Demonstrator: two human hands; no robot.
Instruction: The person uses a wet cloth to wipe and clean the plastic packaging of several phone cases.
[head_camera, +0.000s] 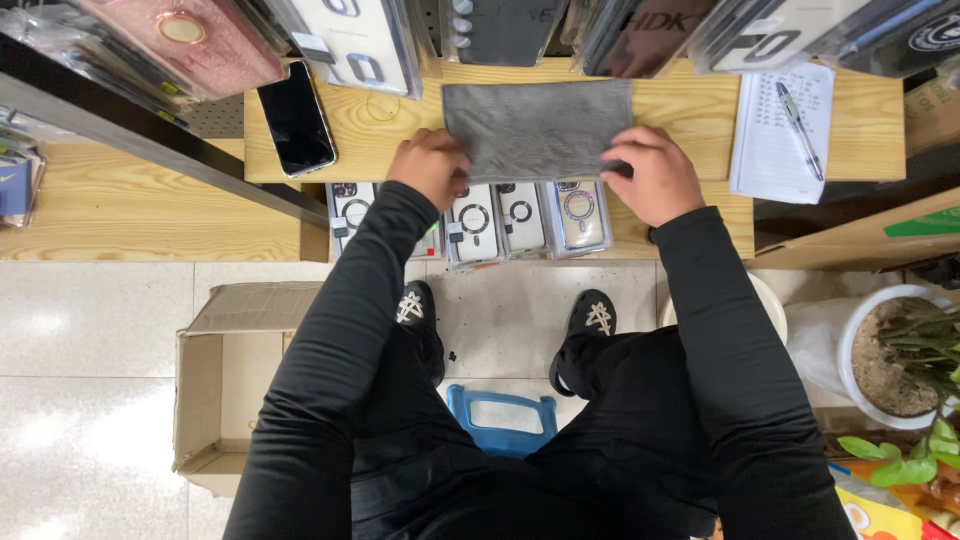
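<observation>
Your two arms in black sleeves reach forward from your lap to the wooden bench (690, 110). Both hands sit palm down at the near edge of a grey cloth (538, 128). Your left hand (432, 165) is bent into a loose fist, with its fingers pressed together on the cloth's near left corner. Your right hand (652, 172) has its fingers curled and pinches the cloth's near right corner. The cloth lies flat in the middle of the bench. A black phone (296, 118) lies near the bench's left edge. A notepad (775, 140) with a pen (800, 130) on it lies by the right edge. Packed phone cases (520, 218) stand in a row along the near edge, just under your hands.
</observation>
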